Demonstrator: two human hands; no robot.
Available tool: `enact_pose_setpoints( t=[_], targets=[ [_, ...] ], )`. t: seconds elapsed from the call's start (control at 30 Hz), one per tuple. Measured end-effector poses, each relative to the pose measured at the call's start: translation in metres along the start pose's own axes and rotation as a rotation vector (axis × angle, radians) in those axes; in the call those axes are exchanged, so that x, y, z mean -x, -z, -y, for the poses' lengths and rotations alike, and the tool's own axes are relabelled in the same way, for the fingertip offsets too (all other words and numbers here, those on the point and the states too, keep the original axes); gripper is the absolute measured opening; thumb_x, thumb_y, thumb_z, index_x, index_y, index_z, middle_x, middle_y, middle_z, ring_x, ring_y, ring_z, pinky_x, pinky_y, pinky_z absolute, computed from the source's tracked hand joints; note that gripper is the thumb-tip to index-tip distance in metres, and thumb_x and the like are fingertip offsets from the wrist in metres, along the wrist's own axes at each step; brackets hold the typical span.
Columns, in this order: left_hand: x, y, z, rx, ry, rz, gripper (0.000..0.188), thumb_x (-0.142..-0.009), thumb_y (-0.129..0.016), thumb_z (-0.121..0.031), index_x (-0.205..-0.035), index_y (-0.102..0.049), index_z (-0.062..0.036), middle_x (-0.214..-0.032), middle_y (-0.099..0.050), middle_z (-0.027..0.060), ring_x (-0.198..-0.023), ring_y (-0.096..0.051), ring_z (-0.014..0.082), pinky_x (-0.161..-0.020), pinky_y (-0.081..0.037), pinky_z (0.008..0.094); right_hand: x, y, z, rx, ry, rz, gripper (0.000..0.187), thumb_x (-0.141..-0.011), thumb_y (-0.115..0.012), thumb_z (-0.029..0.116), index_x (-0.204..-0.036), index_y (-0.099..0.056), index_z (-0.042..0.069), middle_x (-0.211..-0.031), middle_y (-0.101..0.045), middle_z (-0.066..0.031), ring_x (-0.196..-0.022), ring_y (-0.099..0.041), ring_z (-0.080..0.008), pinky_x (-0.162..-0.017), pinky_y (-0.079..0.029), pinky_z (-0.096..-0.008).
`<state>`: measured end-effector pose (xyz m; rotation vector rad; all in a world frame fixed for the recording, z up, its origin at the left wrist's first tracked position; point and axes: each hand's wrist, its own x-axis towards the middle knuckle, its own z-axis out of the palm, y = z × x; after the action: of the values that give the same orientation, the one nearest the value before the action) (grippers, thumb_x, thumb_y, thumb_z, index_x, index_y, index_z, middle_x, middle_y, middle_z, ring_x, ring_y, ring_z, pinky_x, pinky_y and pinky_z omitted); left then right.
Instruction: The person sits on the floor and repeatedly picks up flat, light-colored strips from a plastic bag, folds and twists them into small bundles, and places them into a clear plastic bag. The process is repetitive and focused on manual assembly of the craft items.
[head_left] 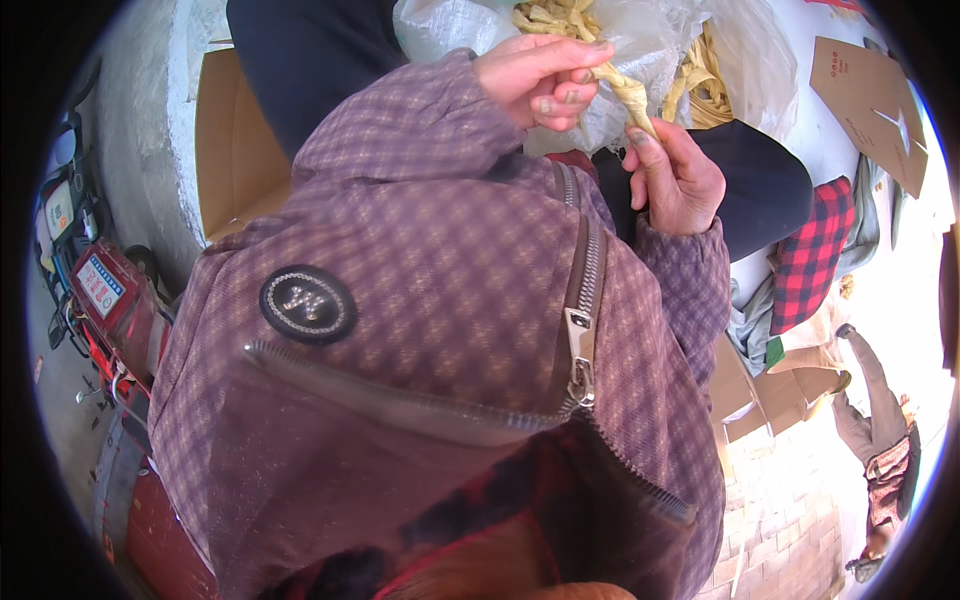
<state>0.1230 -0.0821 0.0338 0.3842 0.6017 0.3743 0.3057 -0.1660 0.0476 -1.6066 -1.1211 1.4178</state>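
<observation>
Stretched between my two hands is a pale yellow twisted strip (630,92), soft-looking and folded into layers; its material is hard to tell. At its upper left end, my left hand (540,80) is closed, pinching the strip between thumb and fingers. My right hand (678,175) grips the lower, narrower end between thumb and forefinger. Just beyond both hands lies a clear plastic bag (650,45). More yellow strips (708,85) show in a tangle on its right, and another bunch of strips (556,18) is at the top.
My dark-trousered legs (320,60) flank the bag. Cardboard (235,140) stands on the left, with another cardboard piece (868,110) at the far right. A red-and-black checked cloth (815,255) lies right of my knee. A red vehicle (115,290) is at far left; another person (885,440) is at lower right.
</observation>
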Motion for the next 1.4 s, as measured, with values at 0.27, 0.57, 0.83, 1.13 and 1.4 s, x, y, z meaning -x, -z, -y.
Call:
enact_pose_setpoints(
  t=[0.27, 0.57, 0.83, 1.13, 1.4],
  targets=[
    [-0.014, 0.009, 0.013, -0.666, -0.279, -0.011, 0.021, -0.078, -0.063, -0.015, -0.099, -0.059, -0.0089, -0.076, -0.056, -0.0026, -0.061, -0.046, 0.0031, -0.052, -0.035, 0.0179, -0.011, -0.006, 0.0, -0.083, -0.038, 0.115, 0.012, -0.087, -0.054, 0.007, -0.092, -0.062, 0.001, -0.061, -0.053, 0.0011, -0.041, -0.04, -0.0017, -0.037, -0.031, -0.0169],
    [0.008, -0.001, 0.019, -0.277, -0.22, -0.148, 0.016, -0.077, -0.067, -0.015, -0.088, -0.059, -0.007, -0.069, -0.054, -0.0027, -0.052, -0.042, 0.0024, -0.047, -0.031, 0.0172, 0.009, -0.004, 0.02, 0.094, -0.079, 0.162, 0.014, -0.088, -0.052, 0.005, -0.098, -0.061, 0.001, -0.064, -0.052, 0.0009, -0.045, -0.044, -0.0022, -0.041, -0.036, -0.0172],
    [0.032, -0.031, -0.026, -0.118, -0.368, 0.048, 0.01, -0.081, -0.059, -0.009, -0.087, -0.055, -0.0024, -0.066, -0.054, 0.0, -0.044, -0.042, 0.0024, -0.041, -0.031, 0.0162, 0.003, 0.028, 0.103, 0.138, 0.144, 0.417, 0.012, -0.084, -0.056, 0.008, -0.087, -0.061, -0.003, -0.062, -0.057, -0.0031, -0.054, -0.052, -0.0079, -0.05, -0.039, -0.0198],
    [-0.026, 0.002, -0.121, -0.511, -0.869, -0.334, 0.012, -0.082, -0.061, -0.014, -0.092, -0.061, -0.0067, -0.072, -0.055, -0.0027, -0.059, -0.05, 0.0029, -0.051, -0.037, 0.0164, -0.153, 0.017, 0.118, 0.548, 0.639, -0.046, 0.015, -0.083, -0.058, 0.011, -0.096, -0.062, 0.003, -0.061, -0.056, -0.0056, -0.057, -0.053, -0.0104, -0.056, -0.044, -0.0248],
    [-0.065, 0.04, -0.123, -0.488, -0.873, -0.373, 0.013, -0.082, -0.062, -0.013, -0.093, -0.061, -0.0063, -0.069, -0.056, -0.0021, -0.057, -0.05, 0.0038, -0.051, -0.04, 0.0165, -0.206, 0.012, 0.083, 0.745, 0.639, -0.086, 0.015, -0.082, -0.057, 0.016, -0.094, -0.063, 0.01, -0.065, -0.06, -0.0111, -0.061, -0.059, -0.0237, -0.058, -0.045, -0.0327]
  ],
)
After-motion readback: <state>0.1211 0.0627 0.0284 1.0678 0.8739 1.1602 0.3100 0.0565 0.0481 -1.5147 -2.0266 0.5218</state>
